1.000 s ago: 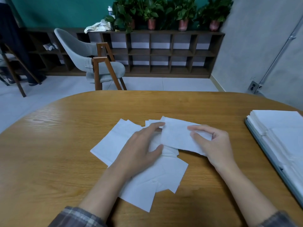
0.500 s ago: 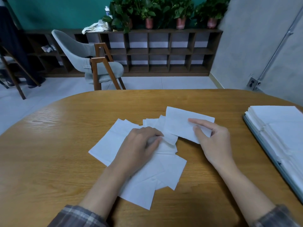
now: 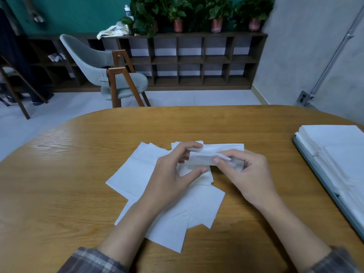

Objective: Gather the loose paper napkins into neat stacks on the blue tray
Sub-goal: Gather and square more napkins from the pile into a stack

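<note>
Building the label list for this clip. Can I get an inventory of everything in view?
table: one, light wood, foreground
loose napkins: several, white, overlapping at table centre
held napkin: one, white, lifted between both hands
blue tray: one, blue-grey, table's right edge
stacked napkins: count unclear, white, on the blue tray
chair: one, grey with wooden legs, beyond the table
shelf unit: one, dark brown, along back wall
potted plants: several, green in pinkish pots, on the shelf unit
cloth: one, off-white, shelf unit's left end
wall socket: one, grey, low on right wall
left hand: grips held napkin's left end
right hand: pinches held napkin's right part
</note>
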### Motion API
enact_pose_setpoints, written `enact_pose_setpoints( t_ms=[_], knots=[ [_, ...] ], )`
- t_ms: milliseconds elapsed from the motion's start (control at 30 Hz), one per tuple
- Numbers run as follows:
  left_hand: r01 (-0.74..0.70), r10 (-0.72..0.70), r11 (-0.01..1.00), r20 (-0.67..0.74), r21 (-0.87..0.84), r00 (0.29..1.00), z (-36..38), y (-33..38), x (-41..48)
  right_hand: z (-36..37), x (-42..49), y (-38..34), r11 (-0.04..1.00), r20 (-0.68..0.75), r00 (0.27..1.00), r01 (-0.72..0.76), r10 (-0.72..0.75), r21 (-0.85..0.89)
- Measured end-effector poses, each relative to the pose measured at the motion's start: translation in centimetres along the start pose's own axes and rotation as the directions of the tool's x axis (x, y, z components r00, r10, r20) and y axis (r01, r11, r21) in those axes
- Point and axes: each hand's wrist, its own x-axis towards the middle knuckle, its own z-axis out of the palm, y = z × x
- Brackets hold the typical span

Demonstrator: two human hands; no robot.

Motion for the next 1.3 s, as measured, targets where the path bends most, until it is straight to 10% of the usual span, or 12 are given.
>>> enact_pose_setpoints(
  t_ms=[333,633,900,1300],
  knots=[
    [0.151,-0.183,0.919,-0.055,-0.363,0.982,-1.6,1.1,0.6,-0.7,0.4,-0.8,0.798,0.148,0.940,-0.339,0.307,0.498],
    [0.209,-0.179,0.947,0.138,-0.243,0.974,-2.5,1.6,0.5,-0.8,0.1,-1.3,0.831,0.345,0.896,-0.407,0.281,0.379],
    [0.141,-0.142,0.988,-0.017,-0.070,0.990,-2.4,0.9,0.5,-0.7,0.1,-1.1,0.801,0.274,0.914,-0.397,0.300,0.449],
    [0.293,-0.290,0.921,0.050,-0.256,0.956,-2.3,0.9,0.5,-0.6,0.1,-0.9,0.794,0.225,0.919,-0.392,0.323,0.465]
  ],
)
